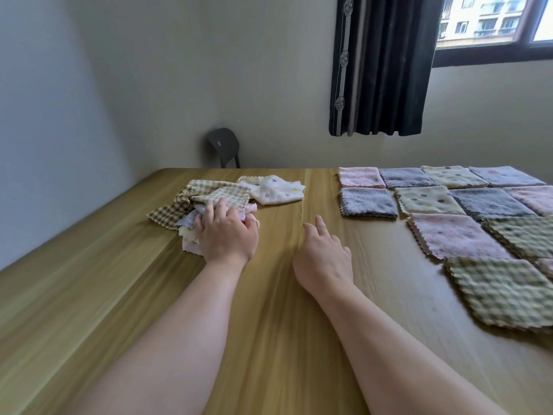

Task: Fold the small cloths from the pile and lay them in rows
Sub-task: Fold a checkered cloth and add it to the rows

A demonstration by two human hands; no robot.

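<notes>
A pile of small cloths (191,205) lies at the far left of the wooden table (269,324), with checked, lilac and pink pieces mixed. My left hand (226,232) rests on the pile's near side, fingers curled into a pale pink and lilac cloth (189,235). A white dotted cloth (273,189) lies loose beside the pile. My right hand (324,253) hovers over bare wood in the middle, fingers apart, holding nothing. Folded cloths (454,235) lie in rows on the right: pink, grey, cream dotted and checked squares.
A dark chair (223,146) stands behind the table's far edge against the wall. A black curtain (383,64) hangs by a window (493,22) at the upper right. Bare wood lies between the pile and the rows.
</notes>
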